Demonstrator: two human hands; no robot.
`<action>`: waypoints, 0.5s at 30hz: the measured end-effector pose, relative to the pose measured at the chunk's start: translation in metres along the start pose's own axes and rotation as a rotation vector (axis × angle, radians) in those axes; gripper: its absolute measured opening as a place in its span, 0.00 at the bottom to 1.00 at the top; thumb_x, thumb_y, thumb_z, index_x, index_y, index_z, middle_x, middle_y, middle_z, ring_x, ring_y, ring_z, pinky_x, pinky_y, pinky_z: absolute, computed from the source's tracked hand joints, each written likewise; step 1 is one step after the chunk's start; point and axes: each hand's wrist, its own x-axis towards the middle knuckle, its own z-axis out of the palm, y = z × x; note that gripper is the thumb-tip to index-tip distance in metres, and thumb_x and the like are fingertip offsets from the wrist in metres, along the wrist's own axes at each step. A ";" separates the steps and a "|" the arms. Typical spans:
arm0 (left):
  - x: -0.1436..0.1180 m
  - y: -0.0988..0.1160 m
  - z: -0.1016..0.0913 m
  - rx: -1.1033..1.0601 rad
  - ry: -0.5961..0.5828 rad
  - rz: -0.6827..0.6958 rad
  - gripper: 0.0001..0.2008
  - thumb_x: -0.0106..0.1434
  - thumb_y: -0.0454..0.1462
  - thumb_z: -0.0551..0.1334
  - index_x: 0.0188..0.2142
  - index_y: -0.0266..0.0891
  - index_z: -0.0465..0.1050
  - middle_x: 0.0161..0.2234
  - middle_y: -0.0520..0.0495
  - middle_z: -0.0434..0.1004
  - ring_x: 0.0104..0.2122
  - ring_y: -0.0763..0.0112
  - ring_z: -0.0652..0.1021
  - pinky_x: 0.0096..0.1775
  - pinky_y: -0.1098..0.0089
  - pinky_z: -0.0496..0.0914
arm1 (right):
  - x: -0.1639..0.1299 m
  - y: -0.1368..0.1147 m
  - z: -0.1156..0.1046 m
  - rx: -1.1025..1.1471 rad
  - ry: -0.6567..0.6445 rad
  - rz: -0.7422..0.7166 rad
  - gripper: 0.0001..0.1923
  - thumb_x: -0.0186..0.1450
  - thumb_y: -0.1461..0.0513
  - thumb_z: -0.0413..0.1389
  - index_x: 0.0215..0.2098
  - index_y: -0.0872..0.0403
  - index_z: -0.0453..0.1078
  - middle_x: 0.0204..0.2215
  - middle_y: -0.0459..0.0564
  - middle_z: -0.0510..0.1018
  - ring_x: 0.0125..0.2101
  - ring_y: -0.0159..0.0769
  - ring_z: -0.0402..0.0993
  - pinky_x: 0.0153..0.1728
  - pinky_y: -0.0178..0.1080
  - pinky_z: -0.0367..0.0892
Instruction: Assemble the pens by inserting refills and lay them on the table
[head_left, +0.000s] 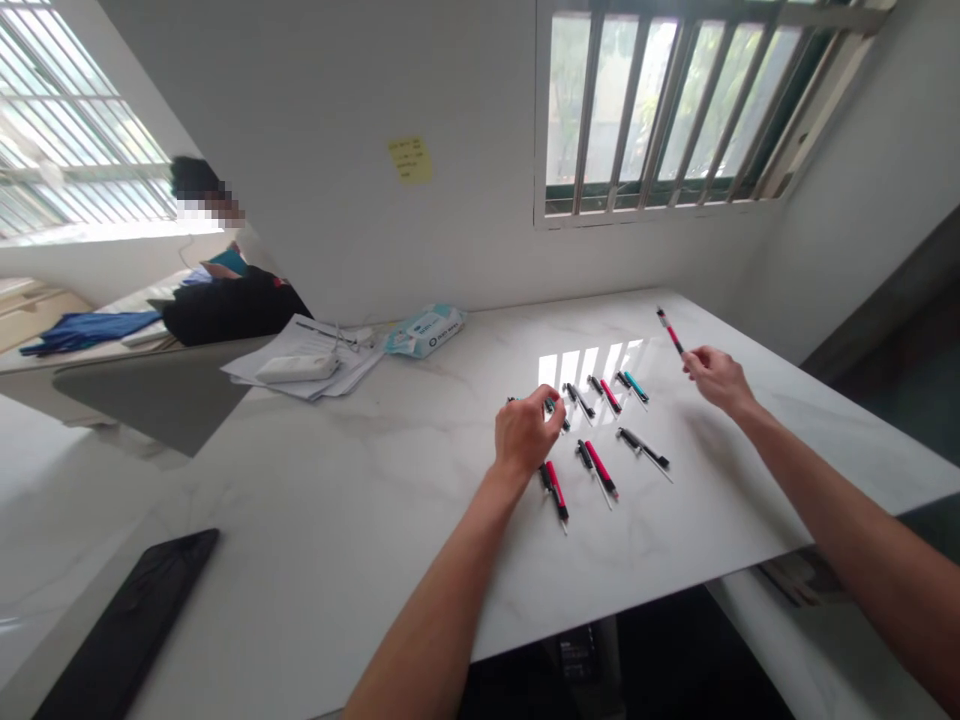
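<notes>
Pinching red-and-black pen: right hand is gripping its near end.
Left hand is curling beside pen parts; hold unclear.

Toward the right of the frame, one pen is showing red with a black tip. Right of centre, two lower pens are showing red and black, a third pen is showing black, and a higher pen is gleaming teal. The tabletop is showing white, veined faintly grey. At upper centre, a sticky note is glowing yellow; below, a packet is showing pale blue and white.
</notes>
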 end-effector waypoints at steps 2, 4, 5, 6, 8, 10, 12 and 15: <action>-0.002 0.004 -0.001 -0.010 0.028 0.091 0.10 0.72 0.42 0.58 0.44 0.46 0.79 0.33 0.49 0.80 0.34 0.65 0.78 0.40 0.68 0.68 | -0.019 -0.039 0.010 0.181 -0.065 -0.195 0.19 0.71 0.50 0.52 0.44 0.56 0.76 0.36 0.57 0.85 0.33 0.41 0.80 0.37 0.40 0.71; -0.005 0.010 -0.003 -0.004 0.065 0.206 0.12 0.71 0.41 0.60 0.50 0.47 0.78 0.45 0.45 0.81 0.47 0.61 0.78 0.49 0.65 0.69 | -0.042 -0.079 0.021 0.274 -0.149 -0.363 0.17 0.68 0.49 0.58 0.39 0.54 0.77 0.35 0.54 0.85 0.35 0.42 0.81 0.38 0.41 0.72; -0.006 0.012 -0.005 0.006 0.077 0.258 0.14 0.70 0.41 0.62 0.53 0.47 0.77 0.50 0.44 0.80 0.53 0.58 0.76 0.54 0.63 0.68 | -0.054 -0.097 0.027 0.323 -0.184 -0.416 0.17 0.67 0.48 0.59 0.38 0.53 0.78 0.35 0.53 0.85 0.35 0.42 0.80 0.38 0.41 0.72; -0.006 0.014 -0.006 0.017 0.082 0.300 0.17 0.69 0.41 0.63 0.56 0.48 0.75 0.55 0.43 0.77 0.58 0.56 0.73 0.58 0.60 0.65 | -0.064 -0.113 0.033 0.385 -0.224 -0.449 0.17 0.67 0.47 0.60 0.38 0.52 0.78 0.34 0.52 0.85 0.35 0.42 0.80 0.38 0.42 0.72; -0.006 0.015 -0.007 0.018 0.072 0.340 0.21 0.68 0.41 0.65 0.60 0.49 0.72 0.59 0.42 0.74 0.61 0.54 0.71 0.62 0.57 0.62 | -0.082 -0.136 0.043 0.556 -0.310 -0.462 0.19 0.66 0.45 0.61 0.37 0.52 0.78 0.34 0.51 0.84 0.35 0.41 0.79 0.38 0.41 0.73; -0.005 0.012 -0.006 -0.036 0.081 0.285 0.22 0.70 0.42 0.63 0.62 0.48 0.68 0.56 0.42 0.77 0.55 0.57 0.76 0.58 0.59 0.65 | -0.092 -0.148 0.051 0.698 -0.372 -0.422 0.22 0.65 0.42 0.63 0.35 0.53 0.77 0.32 0.51 0.83 0.33 0.39 0.78 0.36 0.40 0.72; -0.003 0.007 -0.004 -0.124 0.105 0.175 0.18 0.73 0.44 0.59 0.60 0.46 0.67 0.49 0.44 0.80 0.44 0.63 0.80 0.49 0.64 0.69 | -0.096 -0.152 0.056 0.774 -0.415 -0.379 0.24 0.63 0.41 0.64 0.34 0.53 0.76 0.30 0.50 0.82 0.31 0.37 0.76 0.34 0.39 0.71; -0.001 0.002 -0.003 -0.204 0.110 0.086 0.12 0.76 0.45 0.54 0.52 0.44 0.69 0.43 0.48 0.81 0.37 0.67 0.80 0.42 0.69 0.69 | -0.094 -0.154 0.059 0.807 -0.458 -0.380 0.23 0.62 0.42 0.65 0.33 0.54 0.77 0.29 0.49 0.81 0.30 0.35 0.74 0.34 0.38 0.70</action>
